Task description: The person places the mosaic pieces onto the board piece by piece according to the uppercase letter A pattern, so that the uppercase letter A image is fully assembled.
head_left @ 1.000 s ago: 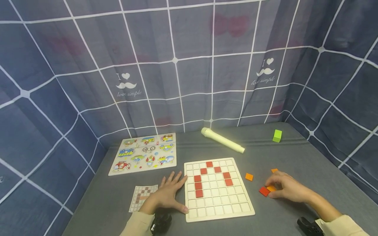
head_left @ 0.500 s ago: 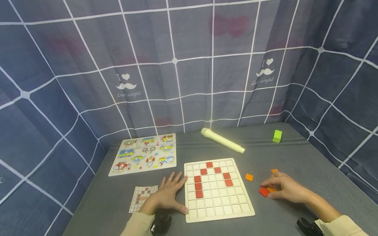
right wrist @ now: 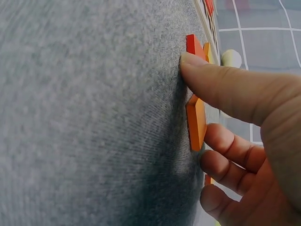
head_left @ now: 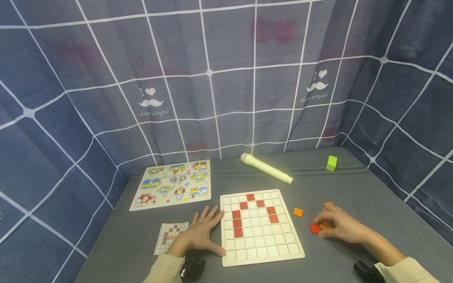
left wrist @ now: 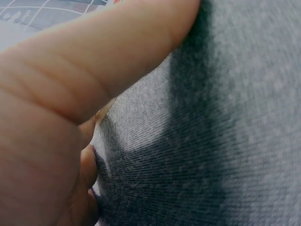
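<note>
My left hand [head_left: 201,235] lies spread at the left edge of a pale wooden grid board [head_left: 284,247], its thumb and a fingertip at the rim. Red square tiles [head_left: 238,223] sit in several of the board's cells. Right of the board, my right hand [head_left: 345,226] pinches a red square tile [head_left: 314,228] between thumb and forefinger, low at the cloth. In the right wrist view the thumb [right wrist: 225,87] partly covers this red tile [right wrist: 194,47]. An orange tile [head_left: 325,225] lies under the palm side of that hand, and another orange tile [head_left: 328,204] shows just behind it.
A loose orange tile [head_left: 298,212] lies between board and right hand. The pattern card [head_left: 163,245] is partly under the left wrist. Farther back are a picture puzzle board [head_left: 170,202], a cream microphone-shaped stick [head_left: 267,168] and a green block [head_left: 331,163]. A checked curtain [head_left: 226,94] encloses the table.
The right forefinger has come forward over the red tile, and this tile has shifted and turned slightly beside the orange one. My left hand and the board have stayed put.
</note>
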A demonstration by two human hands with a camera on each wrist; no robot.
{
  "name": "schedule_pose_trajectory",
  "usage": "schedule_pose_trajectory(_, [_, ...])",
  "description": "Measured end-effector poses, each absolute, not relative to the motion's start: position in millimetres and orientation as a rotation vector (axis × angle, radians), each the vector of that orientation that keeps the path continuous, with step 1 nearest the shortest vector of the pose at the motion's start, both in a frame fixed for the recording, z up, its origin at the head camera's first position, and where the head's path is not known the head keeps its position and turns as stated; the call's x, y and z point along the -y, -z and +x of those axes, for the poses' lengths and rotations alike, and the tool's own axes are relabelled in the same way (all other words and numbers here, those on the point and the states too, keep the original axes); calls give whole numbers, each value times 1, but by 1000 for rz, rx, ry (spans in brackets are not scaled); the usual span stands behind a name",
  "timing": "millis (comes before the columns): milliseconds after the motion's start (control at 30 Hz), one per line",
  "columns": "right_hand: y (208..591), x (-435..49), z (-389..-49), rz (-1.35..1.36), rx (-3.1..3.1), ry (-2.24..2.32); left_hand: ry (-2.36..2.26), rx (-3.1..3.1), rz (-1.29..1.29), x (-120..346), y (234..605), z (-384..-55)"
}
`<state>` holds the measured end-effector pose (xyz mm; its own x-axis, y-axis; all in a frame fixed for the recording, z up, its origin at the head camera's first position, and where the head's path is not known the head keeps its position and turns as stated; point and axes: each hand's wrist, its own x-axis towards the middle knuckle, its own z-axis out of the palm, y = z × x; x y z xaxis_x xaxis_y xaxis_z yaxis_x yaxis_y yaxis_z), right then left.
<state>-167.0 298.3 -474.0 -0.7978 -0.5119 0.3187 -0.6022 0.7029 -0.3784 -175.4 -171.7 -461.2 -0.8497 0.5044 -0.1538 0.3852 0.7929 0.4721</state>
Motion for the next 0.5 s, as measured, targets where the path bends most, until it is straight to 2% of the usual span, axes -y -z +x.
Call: schedule_pose_trajectory(500, [464,-278,-176,884,2679,-713,-614,-2702,664,173,463,-179])
